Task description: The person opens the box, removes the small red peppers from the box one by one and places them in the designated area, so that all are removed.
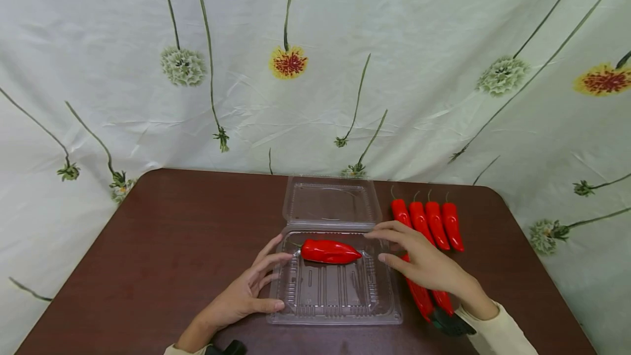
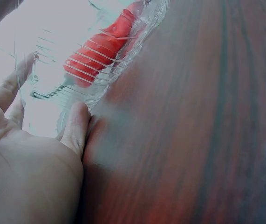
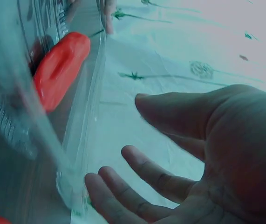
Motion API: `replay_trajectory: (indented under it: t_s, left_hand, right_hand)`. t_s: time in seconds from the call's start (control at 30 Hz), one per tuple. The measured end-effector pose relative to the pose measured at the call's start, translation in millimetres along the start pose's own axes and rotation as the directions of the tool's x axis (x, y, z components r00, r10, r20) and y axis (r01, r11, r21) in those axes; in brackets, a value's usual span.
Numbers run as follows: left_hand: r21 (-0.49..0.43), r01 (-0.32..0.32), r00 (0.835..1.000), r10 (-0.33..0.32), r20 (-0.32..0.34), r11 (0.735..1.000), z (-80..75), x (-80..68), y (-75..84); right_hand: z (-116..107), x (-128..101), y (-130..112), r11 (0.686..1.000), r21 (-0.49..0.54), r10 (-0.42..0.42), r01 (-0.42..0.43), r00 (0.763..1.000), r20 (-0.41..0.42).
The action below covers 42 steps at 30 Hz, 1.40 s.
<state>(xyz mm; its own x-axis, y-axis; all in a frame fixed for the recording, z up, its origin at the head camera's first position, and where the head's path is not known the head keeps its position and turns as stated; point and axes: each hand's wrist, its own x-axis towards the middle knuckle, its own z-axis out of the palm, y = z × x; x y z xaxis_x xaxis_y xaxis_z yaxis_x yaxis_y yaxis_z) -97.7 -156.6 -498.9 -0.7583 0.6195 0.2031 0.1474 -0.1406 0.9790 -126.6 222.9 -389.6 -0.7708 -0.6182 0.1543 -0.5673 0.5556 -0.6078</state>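
Observation:
A clear plastic clamshell box (image 1: 335,319) lies on the table with its lid (image 1: 332,204) folded back. Inside its tray, near the hinge, one red pepper (image 1: 330,251) lies crosswise, stem to the left. My left hand (image 1: 248,289) is at the tray's left side, thumb and fingers spread; in the left wrist view its thumb (image 2: 77,128) is against the box. My right hand (image 1: 424,256) hovers by the tray's right edge with fingers apart and nothing held. In the right wrist view its fingers are extended near the box; whether they touch it I cannot tell.
To the right, several red peppers (image 1: 436,223) lie side by side, stems toward the back. More peppers (image 1: 419,292) lie under my right hand and wrist, partly hidden. The brown table (image 1: 172,245) ends at a white floral cloth (image 1: 315,86) behind.

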Motion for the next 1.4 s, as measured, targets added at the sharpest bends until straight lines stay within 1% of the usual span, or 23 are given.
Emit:
replay_trajectory:
  t_s: [0.17, 0.27, 0.37, 0.47, 0.53, 0.6, 0.7, 0.83, 0.93, 1.03, 1.13, 1.23, 1.3, 1.4]
  left_hand:
    - [-0.004, 0.005, 1.0, -0.005, 0.003, 1.0, 0.4, 0.6, 0.0]
    - [-0.01, 0.002, 1.0, -0.002, 0.003, 1.0, 0.3, 0.1, 0.1]
    - [-0.009, 0.0, 1.0, 0.0, 0.001, 1.0, 0.1, -0.4, 0.1]
    - [-0.003, 0.005, 1.0, -0.005, -0.002, 1.0, 0.0, -0.9, 0.7]
    - [-0.002, 0.02, 1.0, -0.02, -0.006, 1.0, -0.1, -1.0, 1.2]
    - [-0.004, 0.03, 1.0, -0.03, -0.006, 1.0, -0.2, -0.9, 1.8]
    - [-0.003, 0.032, 0.999, -0.032, -0.002, 0.999, -0.3, -0.3, 2.4]
    - [-0.005, 0.03, 1.0, -0.03, 0.004, 1.0, -0.5, 0.0, 3.0]
    - [-0.002, 0.033, 0.999, -0.033, 0.009, 0.999, -0.5, -0.1, 3.4]
    - [0.005, 0.031, 0.999, -0.031, 0.012, 0.999, -0.4, 0.0, 4.0]
    - [0.002, 0.033, 0.999, -0.033, 0.01, 0.999, -0.3, 0.6, 4.5]
    - [0.003, 0.017, 1.0, -0.017, 0.013, 1.0, -0.2, 1.0, 4.3]
    - [0.003, 0.006, 1.0, -0.006, 0.016, 1.0, -0.2, 0.9, 4.1]
    - [-0.004, 0.008, 1.0, -0.008, 0.016, 1.0, 0.3, 0.4, 3.5]
  right_hand:
    - [0.4, 19.9, -3.3, 0.997, 0.024, -0.072, 0.071, 0.994, 0.076]
    - [0.6, 33.2, -5.3, 0.993, 0.07, -0.104, 0.096, 0.987, 0.126]
    - [2.7, 46.6, -9.5, 0.991, 0.106, -0.101, 0.083, 0.979, 0.177]
    - [8.0, 59.4, -17.4, 0.991, 0.122, -0.074, 0.047, 0.97, 0.233]
    - [13.2, 67.2, -24.2, 0.994, 0.109, -0.055, 0.026, 0.961, 0.272]
    - [18.9, 74.7, -30.0, 0.997, 0.077, -0.051, 0.03, 0.953, 0.299]
    - [27.2, 84.1, -35.8, 0.999, 0.029, -0.051, 0.044, 0.947, 0.318]
    - [38.5, 91.5, -36.6, 0.999, -0.014, -0.039, 0.046, 0.942, 0.333]
    - [46.4, 92.2, -34.3, 0.998, -0.046, -0.033, 0.052, 0.935, 0.352]
    - [51.9, 91.2, -32.0, 0.995, -0.073, -0.035, 0.066, 0.934, 0.356]
    - [54.2, 90.2, -31.4, 0.994, -0.087, -0.028, 0.062, 0.937, 0.349]
    - [55.5, 89.8, -32.6, 0.992, -0.106, -0.02, 0.061, 0.939, 0.344]
    - [56.5, 89.5, -33.7, 0.991, -0.121, -0.012, 0.057, 0.938, 0.347]
    - [57.7, 89.3, -35.8, 0.987, -0.152, 0.006, 0.052, 0.935, 0.354]
